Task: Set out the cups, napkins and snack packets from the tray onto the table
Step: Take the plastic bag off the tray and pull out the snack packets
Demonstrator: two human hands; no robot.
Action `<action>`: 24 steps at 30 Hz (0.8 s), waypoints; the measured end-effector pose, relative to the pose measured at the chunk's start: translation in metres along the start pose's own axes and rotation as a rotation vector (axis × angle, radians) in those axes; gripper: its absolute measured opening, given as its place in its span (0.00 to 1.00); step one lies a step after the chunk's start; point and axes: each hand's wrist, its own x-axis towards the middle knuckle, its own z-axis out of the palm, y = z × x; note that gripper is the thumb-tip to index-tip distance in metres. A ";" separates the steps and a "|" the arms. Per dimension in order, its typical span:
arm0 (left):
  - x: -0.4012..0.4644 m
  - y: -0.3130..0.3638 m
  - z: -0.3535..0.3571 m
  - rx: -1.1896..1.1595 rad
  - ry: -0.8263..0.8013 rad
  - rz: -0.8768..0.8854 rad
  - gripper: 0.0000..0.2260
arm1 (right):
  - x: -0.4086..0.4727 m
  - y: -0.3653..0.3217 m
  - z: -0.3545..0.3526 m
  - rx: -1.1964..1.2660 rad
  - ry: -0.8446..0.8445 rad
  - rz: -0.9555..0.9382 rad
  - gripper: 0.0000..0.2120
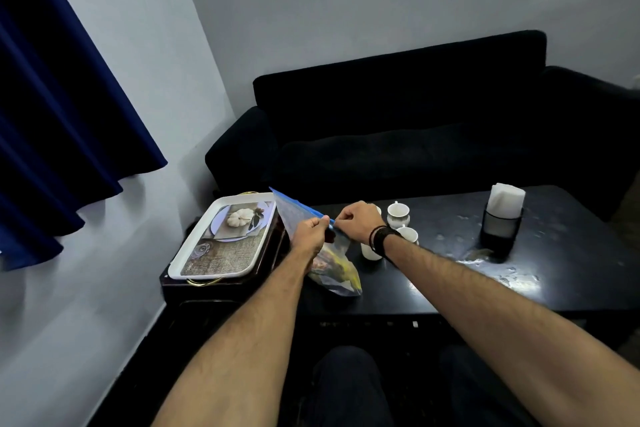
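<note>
A clear zip bag (334, 272) with a blue seal strip holds snack packets and rests upright on the black table (571, 274). My left hand (310, 236) and my right hand (358, 220) both pinch the bag's blue top edge, close together. Three white cups stand just behind my right wrist: one (398, 214) further back, one (408, 235) to its right front, one (370, 251) partly hidden by my wrist. A black holder with white napkins (504, 215) stands on the table's right part. The white printed tray (225, 236) lies empty on a low stand to the left.
A black sofa (398, 121) runs behind the table. A dark blue curtain (52, 97) hangs at the left against the pale wall. My knees (346, 388) are below the table's near edge.
</note>
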 end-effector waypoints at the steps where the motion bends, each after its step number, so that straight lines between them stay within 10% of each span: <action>1: 0.001 0.002 0.001 0.036 -0.005 -0.027 0.15 | 0.000 -0.002 0.000 -0.001 -0.010 0.010 0.05; 24: -0.003 0.002 -0.004 0.338 -0.041 0.022 0.13 | -0.011 -0.031 0.024 -0.109 0.127 0.210 0.15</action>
